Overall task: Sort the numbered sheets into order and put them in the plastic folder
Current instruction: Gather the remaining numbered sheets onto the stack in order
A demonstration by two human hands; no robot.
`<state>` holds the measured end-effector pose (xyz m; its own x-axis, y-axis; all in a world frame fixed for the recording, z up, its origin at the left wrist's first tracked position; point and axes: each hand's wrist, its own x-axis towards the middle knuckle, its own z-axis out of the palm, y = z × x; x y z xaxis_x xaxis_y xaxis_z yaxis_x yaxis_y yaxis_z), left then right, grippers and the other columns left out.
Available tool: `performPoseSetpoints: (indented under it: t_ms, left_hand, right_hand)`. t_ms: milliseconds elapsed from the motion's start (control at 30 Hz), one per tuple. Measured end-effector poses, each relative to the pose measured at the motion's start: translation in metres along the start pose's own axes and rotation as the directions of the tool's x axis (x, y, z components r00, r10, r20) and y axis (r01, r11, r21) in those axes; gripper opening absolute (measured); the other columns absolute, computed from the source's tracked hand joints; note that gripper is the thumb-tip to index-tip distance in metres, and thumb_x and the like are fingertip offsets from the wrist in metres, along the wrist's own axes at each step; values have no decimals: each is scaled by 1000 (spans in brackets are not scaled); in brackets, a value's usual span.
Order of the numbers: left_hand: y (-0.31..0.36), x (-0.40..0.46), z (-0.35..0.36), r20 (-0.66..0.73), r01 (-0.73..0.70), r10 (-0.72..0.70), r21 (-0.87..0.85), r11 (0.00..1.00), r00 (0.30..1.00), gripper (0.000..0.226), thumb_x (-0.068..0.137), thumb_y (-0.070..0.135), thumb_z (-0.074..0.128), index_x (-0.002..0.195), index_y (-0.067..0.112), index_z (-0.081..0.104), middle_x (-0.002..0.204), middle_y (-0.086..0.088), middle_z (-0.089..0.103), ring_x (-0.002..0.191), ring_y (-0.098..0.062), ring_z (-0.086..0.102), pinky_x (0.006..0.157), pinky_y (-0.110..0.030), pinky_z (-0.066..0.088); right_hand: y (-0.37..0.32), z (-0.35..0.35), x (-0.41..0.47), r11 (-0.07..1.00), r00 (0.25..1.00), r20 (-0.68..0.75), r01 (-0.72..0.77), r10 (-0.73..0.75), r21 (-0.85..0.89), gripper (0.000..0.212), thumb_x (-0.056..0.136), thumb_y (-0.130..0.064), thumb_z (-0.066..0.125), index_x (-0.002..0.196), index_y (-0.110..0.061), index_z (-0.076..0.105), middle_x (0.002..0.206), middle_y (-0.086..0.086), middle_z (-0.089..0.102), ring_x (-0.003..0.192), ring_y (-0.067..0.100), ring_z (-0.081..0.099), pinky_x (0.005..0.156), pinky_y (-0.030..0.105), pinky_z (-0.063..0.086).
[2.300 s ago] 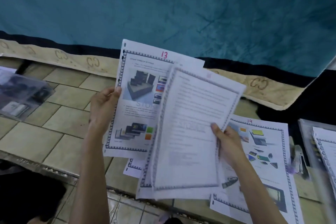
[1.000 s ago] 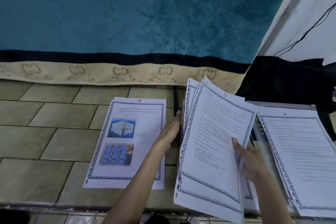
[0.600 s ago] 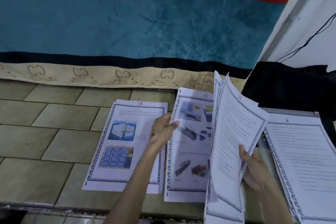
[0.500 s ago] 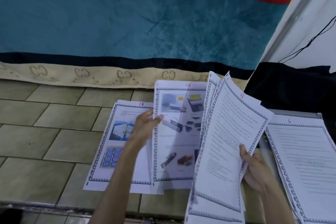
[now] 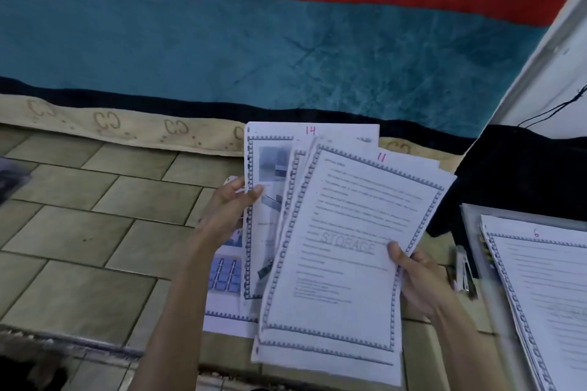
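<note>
We fan the sheets, left hand point(image 5: 230, 205) pinching page 14 point(image 5: 270, 200) and right hand point(image 5: 416, 276) gripping page 11 point(image 5: 349, 247), so the red numbers show for sorting.

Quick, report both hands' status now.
Left hand: pinching the sheet numbered 14.
Right hand: gripping the sheaf with sheet 11 on top.

Fanned bordered sheets, held up: sheet 11 point(image 5: 349, 232) in front, sheet 14 point(image 5: 270, 200) behind at left
</note>
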<state>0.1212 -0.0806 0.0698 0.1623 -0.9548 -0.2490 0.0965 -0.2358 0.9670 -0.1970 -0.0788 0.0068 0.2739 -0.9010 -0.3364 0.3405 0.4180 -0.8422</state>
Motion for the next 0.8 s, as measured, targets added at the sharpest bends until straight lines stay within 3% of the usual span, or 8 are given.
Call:
performPoseSetpoints:
  t_ms: [100, 233, 333, 400, 500, 600, 700, 800]
  left_hand:
    - [-5, -1, 7, 62, 27, -28, 9, 1000, 998, 18, 94, 19, 52, 103, 26, 66, 82, 7, 74, 73, -12, 68, 61, -25, 54]
    - [-8, -2, 8, 122, 181, -172, -73, 981, 978, 32, 98, 32, 39, 99, 18, 67, 86, 1, 74, 82, -19, 66, 73, -29, 55]
    - [-23, 6, -7, -144, 113, -81, 235, 966, 986, 39, 98, 36, 42, 117, 8, 62, 106, -7, 67, 102, -28, 63, 77, -28, 48]
    - [-40, 12, -23, -354, 172, 99, 659, 732, 930, 39, 91, 35, 56, 116, 6, 62, 112, -15, 64, 105, -33, 61, 77, -31, 46]
    - [-56, 8, -27, -437, 356, 40, 779, 516, 898, 63, 73, 43, 73, 118, 4, 52, 117, -18, 54, 111, -35, 51, 84, -40, 44]
    - [-65, 4, -29, -482, 397, -52, 650, 648, 875, 59, 70, 26, 79, 114, 3, 48, 112, -15, 58, 101, -33, 57, 81, -39, 48]
    - [-62, 1, -41, -462, 255, -17, 458, 852, 887, 23, 83, 12, 67, 102, 1, 64, 95, -9, 67, 86, -26, 63, 70, -30, 48]
    - [-55, -5, -60, -419, 146, -19, 275, 950, 908, 20, 86, 16, 66, 99, 1, 66, 94, -14, 67, 84, -23, 61, 68, -25, 44]
  right_hand:
    - [2, 18, 9, 998, 999, 29, 30, -28, -58, 85, 45, -43, 90, 116, -9, 60, 112, 5, 70, 102, 23, 67, 72, 30, 58]
    - [9, 15, 13, 994, 1000, 0, 21, -21, -112, 52, 69, -15, 67, 120, -8, 56, 110, 9, 71, 97, 28, 69, 72, 38, 59]
    - [14, -10, 6, 991, 999, -32, 2, -6, -132, 52, 70, -15, 71, 118, -3, 58, 112, 18, 68, 99, 38, 66, 71, 44, 58]
    - [16, -22, -3, 978, 993, -111, 15, -39, -209, 78, 48, -40, 90, 114, -8, 63, 114, 14, 68, 99, 33, 67, 73, 41, 58]
    - [20, -30, -11, 938, 984, -148, 45, -102, -344, 89, 31, -66, 84, 109, -26, 66, 111, -4, 71, 100, 19, 68, 88, 40, 54]
    - [22, -28, -15, 936, 987, -129, 46, -96, -350, 84, 31, -69, 83, 104, -29, 68, 111, -6, 71, 103, 19, 67, 91, 42, 53]
    - [19, -25, -17, 922, 989, -120, 36, -89, -385, 88, 30, -69, 83, 105, -26, 68, 110, -4, 72, 102, 19, 68, 91, 40, 53]
    - [17, -26, -17, 920, 991, -106, 32, -79, -389, 94, 27, -67, 84, 107, -21, 67, 108, -2, 72, 99, 19, 69, 85, 35, 56]
